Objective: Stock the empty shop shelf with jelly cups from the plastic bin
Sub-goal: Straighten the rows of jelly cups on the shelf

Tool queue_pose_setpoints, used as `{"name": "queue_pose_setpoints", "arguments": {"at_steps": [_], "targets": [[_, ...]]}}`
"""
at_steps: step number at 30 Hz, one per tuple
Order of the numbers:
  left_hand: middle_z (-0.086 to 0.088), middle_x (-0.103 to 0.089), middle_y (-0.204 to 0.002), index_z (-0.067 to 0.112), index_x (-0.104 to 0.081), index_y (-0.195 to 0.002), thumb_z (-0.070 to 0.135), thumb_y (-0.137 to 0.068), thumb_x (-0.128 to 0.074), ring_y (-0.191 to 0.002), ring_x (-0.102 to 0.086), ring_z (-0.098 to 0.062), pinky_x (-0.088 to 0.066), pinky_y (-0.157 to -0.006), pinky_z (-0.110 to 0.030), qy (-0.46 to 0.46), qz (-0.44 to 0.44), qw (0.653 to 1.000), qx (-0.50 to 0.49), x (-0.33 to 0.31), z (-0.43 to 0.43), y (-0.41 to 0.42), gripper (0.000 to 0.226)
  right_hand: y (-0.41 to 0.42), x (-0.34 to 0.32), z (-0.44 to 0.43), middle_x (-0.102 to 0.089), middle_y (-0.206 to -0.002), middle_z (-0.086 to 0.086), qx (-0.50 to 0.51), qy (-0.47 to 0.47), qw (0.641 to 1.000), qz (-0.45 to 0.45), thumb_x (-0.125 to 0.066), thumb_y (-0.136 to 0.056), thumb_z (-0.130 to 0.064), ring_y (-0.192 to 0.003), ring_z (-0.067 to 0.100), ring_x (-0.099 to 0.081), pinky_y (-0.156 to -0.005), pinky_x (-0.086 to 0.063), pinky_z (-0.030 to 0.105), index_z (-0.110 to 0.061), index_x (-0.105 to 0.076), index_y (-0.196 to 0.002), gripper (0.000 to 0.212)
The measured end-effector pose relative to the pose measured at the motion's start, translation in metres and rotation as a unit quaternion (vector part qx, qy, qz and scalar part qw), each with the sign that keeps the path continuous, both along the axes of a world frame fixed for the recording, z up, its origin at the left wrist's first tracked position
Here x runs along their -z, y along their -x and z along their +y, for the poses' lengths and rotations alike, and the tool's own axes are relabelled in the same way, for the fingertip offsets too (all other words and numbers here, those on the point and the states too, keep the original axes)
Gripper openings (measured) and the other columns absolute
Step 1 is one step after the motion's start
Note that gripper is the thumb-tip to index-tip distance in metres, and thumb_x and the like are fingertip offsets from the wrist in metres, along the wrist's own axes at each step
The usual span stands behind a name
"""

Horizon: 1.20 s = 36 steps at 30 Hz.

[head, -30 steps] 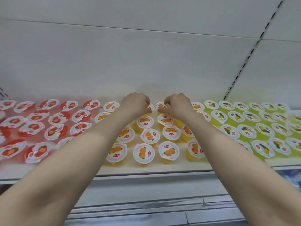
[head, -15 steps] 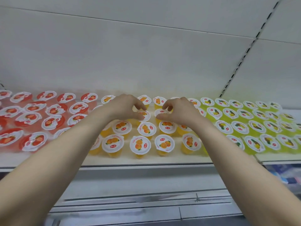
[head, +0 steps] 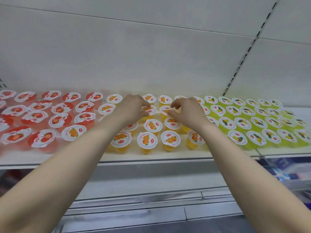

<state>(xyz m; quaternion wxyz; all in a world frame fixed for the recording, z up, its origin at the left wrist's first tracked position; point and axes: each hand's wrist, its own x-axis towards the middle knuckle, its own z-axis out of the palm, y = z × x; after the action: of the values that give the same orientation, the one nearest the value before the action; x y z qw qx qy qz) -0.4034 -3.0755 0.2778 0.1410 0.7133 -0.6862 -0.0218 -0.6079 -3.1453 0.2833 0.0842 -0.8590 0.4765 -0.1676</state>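
The white shelf (head: 151,156) holds red jelly cups (head: 59,121) at your left, orange jelly cups (head: 147,140) mid-shelf, green jelly cups (head: 242,122) right. Your left hand (head: 133,108) pinches one orange cup (head: 150,109); your right hand (head: 186,111) pinches the neighbouring cup (head: 164,109) just beside it. A bare strip runs along the front edge.

Bare left hand (head: 133,109), bare right hand (head: 188,113), forearms (head: 80,158) seemingly uncovered.
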Motion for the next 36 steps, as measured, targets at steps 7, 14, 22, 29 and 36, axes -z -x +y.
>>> {"name": "queue_pose_setpoints", "arguments": {"at_steps": [7, 14, 22, 29, 36], "targets": [[0.009, -0.064, -0.118, 0.034, -0.067, -0.116, 0.057, -0.079, -0.067, -0.108, -0.057, -0.014, -0.046, -0.084, -0.030, -0.041, 0.048, 0.996, 0.056, -0.005, 0.032, 0.013, 0.044, 0.016, 0.001, 0.022, -0.068, -0.100, -0.004, 0.001, -0.060, 0.997, 0.045, -0.068, -0.075, -0.053, -0.104, 0.019, -0.056, -0.085, -0.051, 0.037, -0.032, -0.067, -0.095, 0.028], [0.008, -0.065, -0.122, 0.035, -0.064, -0.121, 0.057, -0.080, -0.062, -0.111, -0.058, -0.018, -0.051, -0.084, -0.034, -0.031, 0.015, 0.999, 0.039, -0.004, 0.037, 0.027, 0.047, 0.007, 0.001, 0.036, -0.068, -0.108, 0.002, 0.048, -0.030, 0.996, 0.066, -0.062, -0.081, -0.057, -0.113, 0.024, -0.053, -0.087, -0.049, 0.037, -0.027, -0.071, -0.107, 0.040], [0.000, -0.061, -0.123, 0.034, -0.067, -0.116, 0.051, -0.088, -0.056, -0.115, -0.053, -0.024, -0.049, -0.088, -0.040, 0.019, -0.011, 0.999, 0.024, -0.004, 0.052, 0.028, 0.035, 0.031, 0.004, 0.076, -0.070, -0.093, -0.008, -0.023, 0.038, 0.998, -0.034, -0.067, -0.083, -0.048, -0.110, 0.019, -0.047, -0.080, -0.036, 0.030, -0.026, -0.074, -0.096, 0.027], [0.005, -0.060, -0.123, 0.038, -0.059, -0.123, 0.076, -0.072, -0.056, -0.116, -0.049, -0.023, -0.044, -0.090, -0.038, -0.014, -0.059, 0.998, 0.005, 0.003, 0.098, 0.043, 0.064, 0.040, 0.024, 0.094, -0.067, -0.113, -0.003, -0.066, 0.070, 0.994, 0.044, -0.071, -0.075, -0.053, -0.117, 0.024, -0.045, -0.096, -0.037, 0.040, -0.026, -0.065, -0.112, 0.046], [0.003, -0.063, -0.120, 0.033, -0.055, -0.128, 0.057, -0.077, -0.066, -0.117, -0.047, -0.025, -0.042, -0.092, -0.037, 0.000, -0.058, 0.997, -0.050, 0.013, 0.107, 0.058, 0.058, 0.051, 0.028, 0.091, -0.069, -0.103, 0.000, -0.049, 0.109, 0.992, 0.034, -0.071, -0.075, -0.045, -0.112, 0.027, -0.048, -0.092, -0.040, 0.041, -0.020, -0.066, -0.107, 0.041]]}}
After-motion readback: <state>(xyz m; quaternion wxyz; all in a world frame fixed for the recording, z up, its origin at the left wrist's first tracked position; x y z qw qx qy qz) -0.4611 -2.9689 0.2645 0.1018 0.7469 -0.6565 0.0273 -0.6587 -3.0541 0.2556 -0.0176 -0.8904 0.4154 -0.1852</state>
